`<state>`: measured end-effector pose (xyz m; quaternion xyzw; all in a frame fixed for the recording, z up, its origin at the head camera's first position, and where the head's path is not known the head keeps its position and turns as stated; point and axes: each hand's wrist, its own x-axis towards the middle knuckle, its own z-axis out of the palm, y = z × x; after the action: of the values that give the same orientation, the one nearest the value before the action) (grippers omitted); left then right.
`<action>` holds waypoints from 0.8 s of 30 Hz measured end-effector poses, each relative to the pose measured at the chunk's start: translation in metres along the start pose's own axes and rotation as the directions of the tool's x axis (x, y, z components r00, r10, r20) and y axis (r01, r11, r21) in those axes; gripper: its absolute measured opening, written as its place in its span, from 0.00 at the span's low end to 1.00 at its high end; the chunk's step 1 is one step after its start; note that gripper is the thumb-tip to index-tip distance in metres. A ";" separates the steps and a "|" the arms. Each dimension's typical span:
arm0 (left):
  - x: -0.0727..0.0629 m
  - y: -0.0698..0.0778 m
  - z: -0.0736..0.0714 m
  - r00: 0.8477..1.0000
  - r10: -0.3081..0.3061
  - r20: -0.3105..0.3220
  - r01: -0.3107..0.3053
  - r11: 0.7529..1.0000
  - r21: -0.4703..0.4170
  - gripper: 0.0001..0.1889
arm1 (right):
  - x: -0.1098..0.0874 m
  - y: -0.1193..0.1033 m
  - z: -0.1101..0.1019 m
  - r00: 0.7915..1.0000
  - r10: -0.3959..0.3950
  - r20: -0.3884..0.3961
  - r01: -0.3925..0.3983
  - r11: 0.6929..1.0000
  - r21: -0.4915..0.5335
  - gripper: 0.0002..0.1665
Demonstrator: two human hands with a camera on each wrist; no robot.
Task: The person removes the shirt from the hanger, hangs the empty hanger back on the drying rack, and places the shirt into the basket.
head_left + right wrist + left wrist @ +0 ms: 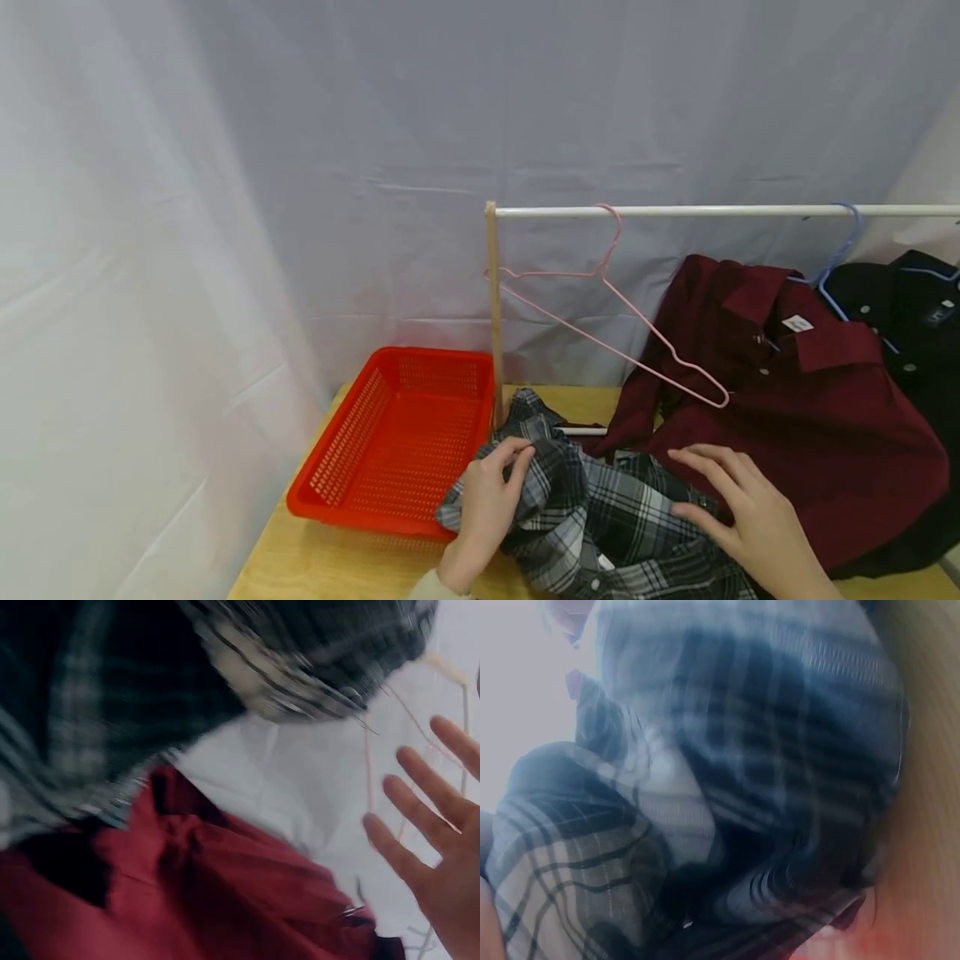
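A grey, black and white plaid shirt [622, 508] lies bunched over the front of the table, and its folds fill most of the left wrist view. With thumb and fingers my left hand [489, 500] pinches the shirt's upper left part. My right hand [742, 508] is just right of the shirt, its fingers spread and holding nothing; the right wrist view also shows those fingers [427, 817] extended, apart from the cloth. Behind the shirt, a bare pink hanger [637, 362] hangs from the white rail [712, 211].
A red plastic basket [390, 442] stands on the wooden table [300, 554] at the left. At the right, a maroon shirt [810, 433] and a black shirt [918, 300] hang on blue hangers. The rack's wooden post [493, 308] rises beside the basket.
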<state>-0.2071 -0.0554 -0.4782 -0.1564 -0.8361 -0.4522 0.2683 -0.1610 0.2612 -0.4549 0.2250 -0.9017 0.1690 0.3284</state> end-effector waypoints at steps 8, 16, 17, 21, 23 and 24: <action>-0.008 -0.001 0.016 0.964 -0.028 0.263 -0.005 0.992 0.127 0.14 | -0.051 0.014 0.030 0.975 0.112 0.190 -0.127 0.989 0.068 0.52; -0.013 -0.013 0.023 0.924 0.061 0.378 -0.182 0.938 0.294 0.27 | -0.072 0.025 0.052 0.941 0.155 0.301 -0.186 0.979 0.080 0.53; -0.013 -0.014 0.024 0.928 0.058 0.367 -0.182 0.932 0.312 0.29 | -0.073 0.026 0.054 0.935 0.163 0.314 -0.196 0.978 0.075 0.53; -0.015 -0.019 0.028 0.923 -0.084 0.375 -0.035 0.953 0.299 0.36 | -0.073 0.028 0.061 0.907 0.187 0.377 -0.237 0.967 0.091 0.52; -0.017 -0.021 0.030 0.899 -0.175 0.401 0.063 0.959 0.277 0.40 | -0.071 0.027 0.064 0.895 0.190 0.403 -0.250 0.963 0.103 0.51; -0.018 -0.022 0.031 0.881 -0.223 0.418 0.109 0.954 0.279 0.41 | -0.071 0.027 0.065 0.890 0.186 0.417 -0.254 0.961 0.113 0.51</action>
<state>-0.2132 -0.0419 -0.5170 -0.1481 -0.9351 -0.3183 0.0473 -0.1601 0.2750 -0.5536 0.1774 -0.9524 0.2291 0.0952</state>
